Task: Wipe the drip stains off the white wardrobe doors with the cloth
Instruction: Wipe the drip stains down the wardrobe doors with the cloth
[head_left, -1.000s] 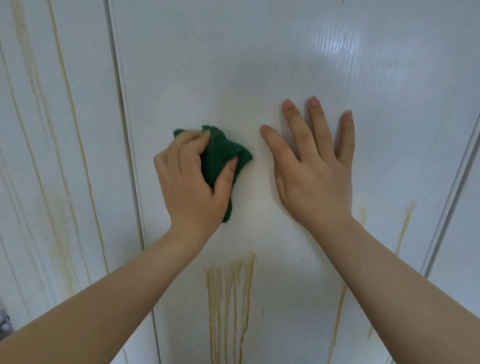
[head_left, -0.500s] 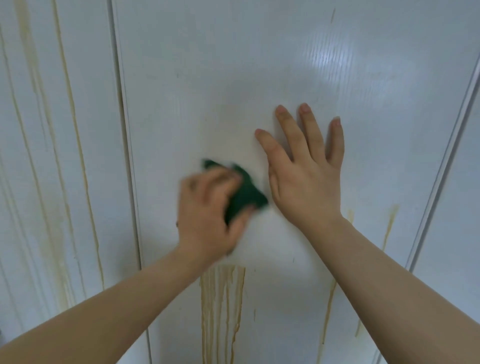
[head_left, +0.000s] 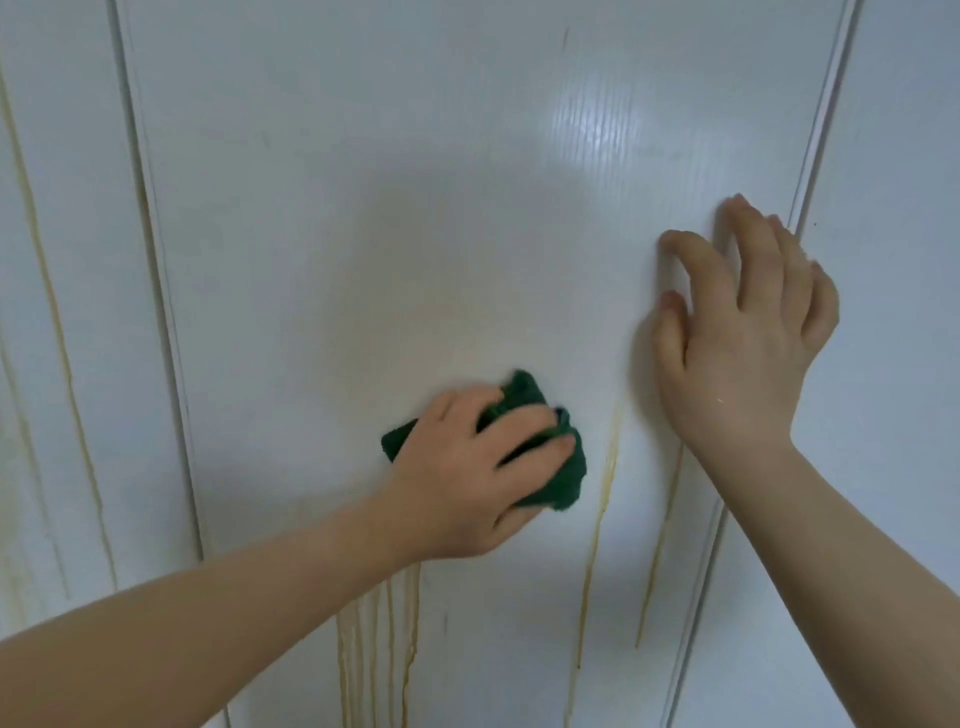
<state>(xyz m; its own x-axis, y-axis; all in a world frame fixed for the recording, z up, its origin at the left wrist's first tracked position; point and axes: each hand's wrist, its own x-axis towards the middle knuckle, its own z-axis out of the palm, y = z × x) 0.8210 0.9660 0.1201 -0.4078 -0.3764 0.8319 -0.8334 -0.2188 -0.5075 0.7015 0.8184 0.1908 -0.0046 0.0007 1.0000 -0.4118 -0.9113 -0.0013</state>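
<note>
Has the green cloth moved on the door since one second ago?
Yes. Measured against the drip stains low on the wardrobe door, the green cloth in the left hand has moved down and rightward, closer to them.

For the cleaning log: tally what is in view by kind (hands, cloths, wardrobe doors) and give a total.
Hands: 2 (left hand, right hand)
Green cloth: 1
White wardrobe doors: 3 (left door, middle door, right door)
Total: 6
</note>
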